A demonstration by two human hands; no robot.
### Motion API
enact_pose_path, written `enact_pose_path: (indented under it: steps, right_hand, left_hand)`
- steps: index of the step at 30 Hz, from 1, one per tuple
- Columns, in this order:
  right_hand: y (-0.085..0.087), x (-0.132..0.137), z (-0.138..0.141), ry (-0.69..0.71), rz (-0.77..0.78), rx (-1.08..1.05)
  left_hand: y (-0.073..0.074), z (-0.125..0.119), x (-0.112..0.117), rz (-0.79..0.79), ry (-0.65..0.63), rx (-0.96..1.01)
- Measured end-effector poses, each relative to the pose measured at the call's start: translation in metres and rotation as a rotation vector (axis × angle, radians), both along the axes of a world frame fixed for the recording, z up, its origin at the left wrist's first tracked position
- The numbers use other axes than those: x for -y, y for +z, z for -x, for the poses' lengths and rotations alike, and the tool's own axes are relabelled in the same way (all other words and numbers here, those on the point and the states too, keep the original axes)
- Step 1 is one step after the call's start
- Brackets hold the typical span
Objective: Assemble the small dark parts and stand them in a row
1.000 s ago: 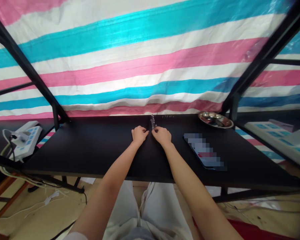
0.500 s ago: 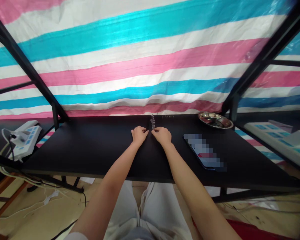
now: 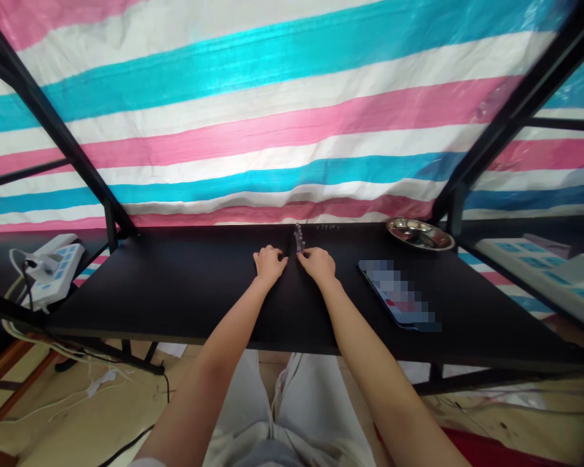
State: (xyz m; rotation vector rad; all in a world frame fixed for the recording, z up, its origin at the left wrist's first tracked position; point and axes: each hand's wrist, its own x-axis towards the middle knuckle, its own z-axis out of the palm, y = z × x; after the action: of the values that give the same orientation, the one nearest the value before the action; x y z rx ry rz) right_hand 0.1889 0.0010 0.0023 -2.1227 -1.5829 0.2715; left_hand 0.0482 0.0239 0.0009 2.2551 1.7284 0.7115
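A row of small, clear, bead-like pieces (image 3: 298, 237) runs front to back near the middle of the black tabletop (image 3: 185, 285). My right hand (image 3: 320, 263) is at the near end of this row, thumb and forefinger pinched together; whatever lies between them is too small to make out. Just to the left, my left hand (image 3: 269, 264) rests low over the table with its fingers curled and its thumb close to the forefinger. Anything in that pinch is also too small to name. Several more tiny clear pieces (image 3: 327, 227) lie by the back edge.
A shiny round metal dish (image 3: 420, 235) stands at the back right. In front of it lies a phone-like flat object (image 3: 394, 295), its surface pixelated. White power strips (image 3: 61, 275) sit on the neighbouring left table. Striped sheeting (image 3: 272, 117) hangs behind, between black metal posts.
My hands have drawn slightly apart: the left a little leftward, the right a little rightward. The row of clear pieces, the dish and the phone-like object look unmoved.
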Motion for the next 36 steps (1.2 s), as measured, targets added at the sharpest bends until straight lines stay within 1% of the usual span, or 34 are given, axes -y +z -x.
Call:
enact_pose_path:
  steps: [4,7,12,17,21,25,31,36]
  right_hand:
    - [0.002,0.005,-0.002,0.020,0.027,0.025]
    - [0.002,0.007,-0.003,0.021,0.051,0.020]
    - [-0.001,0.005,-0.004,0.030,0.062,0.027]
    - [-0.004,0.003,-0.004,0.032,0.054,0.050]
    - [-0.007,0.002,-0.005,0.037,0.044,0.059]
    - [-0.009,0.000,-0.005,0.042,0.028,0.073]
    - [-0.007,0.001,-0.002,0.042,0.013,0.110]
    - [-0.005,0.001,0.002,0.055,-0.021,0.145]
  left_hand:
    - [0.000,0.013,0.009,-0.088,-0.058,-0.128]
    - [0.000,0.018,0.017,-0.145,-0.081,-0.209]
    - [0.001,0.013,0.026,-0.203,-0.099,-0.248]
    - [0.000,0.008,0.027,-0.228,-0.130,-0.246]
    - [-0.002,0.008,0.025,-0.248,-0.151,-0.231]
    - [0.000,0.010,0.022,-0.295,-0.167,-0.186]
    - [0.000,0.012,0.017,-0.329,-0.123,-0.088]
    - [0.001,0.013,0.018,-0.315,-0.062,0.102]
